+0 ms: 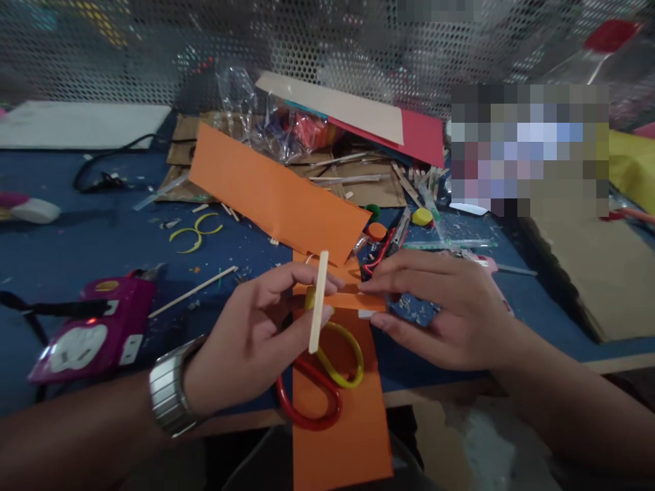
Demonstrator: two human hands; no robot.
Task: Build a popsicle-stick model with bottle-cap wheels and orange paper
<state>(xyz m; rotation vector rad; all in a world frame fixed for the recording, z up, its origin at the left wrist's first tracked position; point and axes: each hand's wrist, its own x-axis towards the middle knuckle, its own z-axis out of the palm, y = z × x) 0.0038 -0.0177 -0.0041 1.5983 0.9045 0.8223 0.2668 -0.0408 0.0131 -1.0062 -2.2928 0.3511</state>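
My left hand [250,334] holds a pale wooden craft stick [318,301] upright between its fingers and pinches the left end of a small orange paper strip [353,299]. My right hand [445,310] pinches the strip's right end with thumb and forefinger. Below the strip lies a larger orange paper sheet [338,423] that overhangs the table's front edge. On that sheet rest scissors with one yellow and one red handle loop [327,382], partly hidden behind my left hand. A metal watch [168,395] sits on my left wrist.
A folded orange sheet [271,191] stands behind my hands. A magenta power strip [95,334] lies at the left, a thin wooden skewer [192,292] beside it. Cardboard [588,273] covers the right side. Plastic bags, wooden sticks and bottle caps [422,217] clutter the back, before a perforated metal screen.
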